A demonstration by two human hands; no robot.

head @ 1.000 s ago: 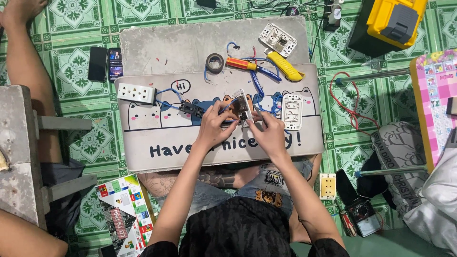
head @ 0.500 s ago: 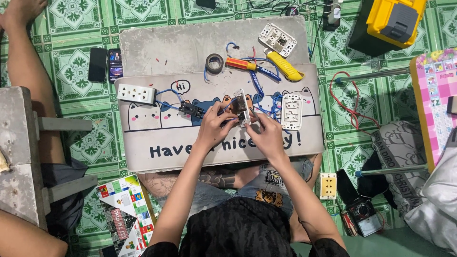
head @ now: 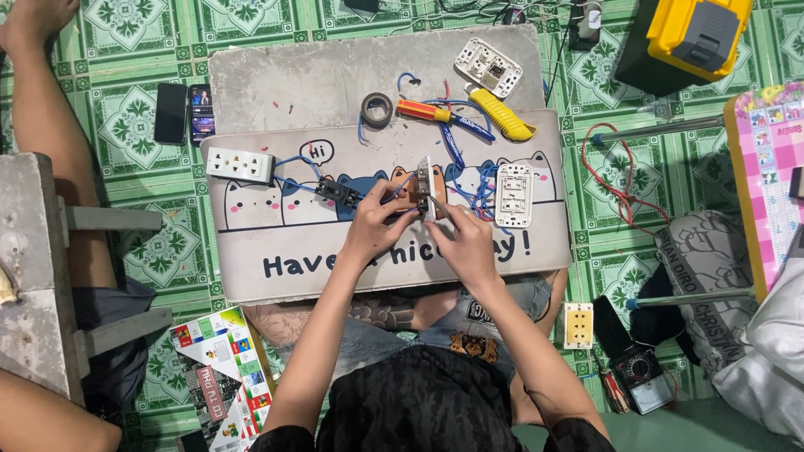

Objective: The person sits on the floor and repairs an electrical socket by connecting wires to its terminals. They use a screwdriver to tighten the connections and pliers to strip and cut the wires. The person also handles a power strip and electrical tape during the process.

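between hands — socket module, mat-centre

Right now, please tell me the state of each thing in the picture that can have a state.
left hand: closed on the switch plate.
right hand: gripping the switch plate.
switch plate: held on edge, blue wires attached.
white power strip: flat, wired.
utility knife: lying flat, blade not visible.
tape roll: lying flat.
phone: screen lit.

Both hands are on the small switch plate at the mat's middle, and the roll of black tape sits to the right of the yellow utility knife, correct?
Not quite: in the head view the roll of black tape lies left of the yellow utility knife. Both the left hand and right hand are on the small switch plate.
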